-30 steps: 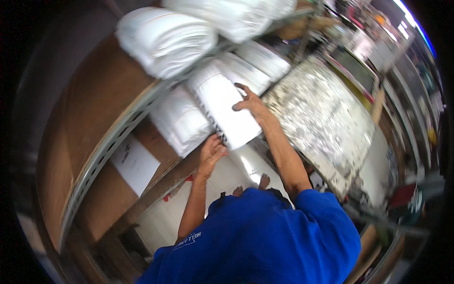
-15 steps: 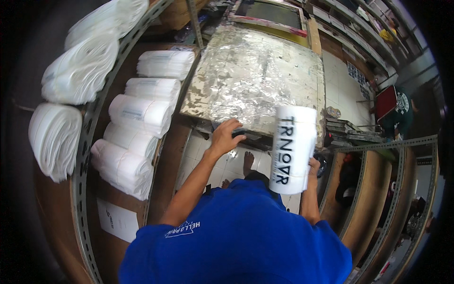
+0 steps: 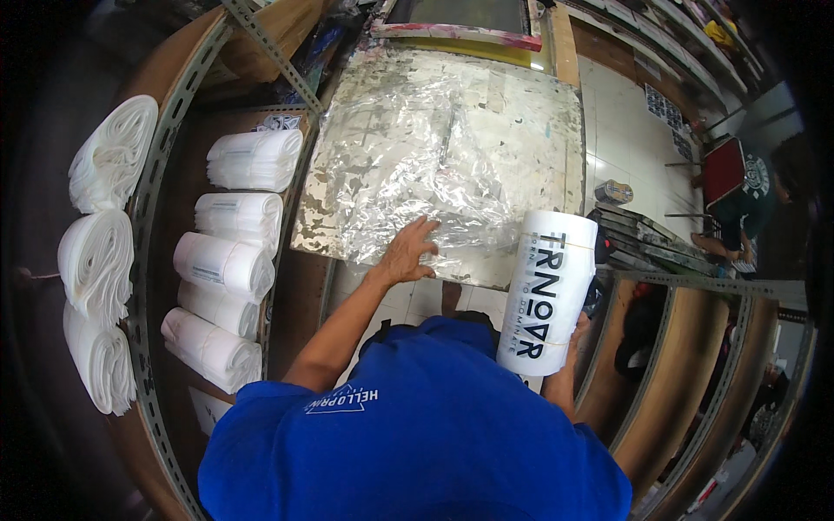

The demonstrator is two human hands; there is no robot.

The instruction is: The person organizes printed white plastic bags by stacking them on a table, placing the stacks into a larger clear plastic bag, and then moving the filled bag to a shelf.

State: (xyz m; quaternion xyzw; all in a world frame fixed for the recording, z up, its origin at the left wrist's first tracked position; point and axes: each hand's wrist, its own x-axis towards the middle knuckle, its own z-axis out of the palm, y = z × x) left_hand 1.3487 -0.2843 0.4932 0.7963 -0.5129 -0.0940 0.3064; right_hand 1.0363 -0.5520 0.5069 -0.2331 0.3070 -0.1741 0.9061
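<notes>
A rolled bundle of white plastic bags [image 3: 547,295] with large black lettering stands tilted at the right, beside the table's near right corner. My right hand [image 3: 579,333] grips it from its right side; most of the fingers are hidden behind the roll. Crumpled clear plastic film [image 3: 434,165] lies spread over the worn, paint-stained tabletop [image 3: 539,130]. Over the near edge of that film is my left hand [image 3: 410,252], fingers apart and holding nothing. Whether its fingertips touch the film I cannot tell.
On the left, a metal-framed shelf [image 3: 165,165] carries several white rolled bundles [image 3: 224,265]. A screen-printing frame [image 3: 460,35] lies at the table's far end. Wooden shelving [image 3: 678,373] stands at the right. Farther right, a person [image 3: 738,200] sits near a red chair [image 3: 725,174].
My left hand has gone from a dark object at the table's near edge to the film. The roll in my right hand sits slightly lower and farther right; the whole view has shifted.
</notes>
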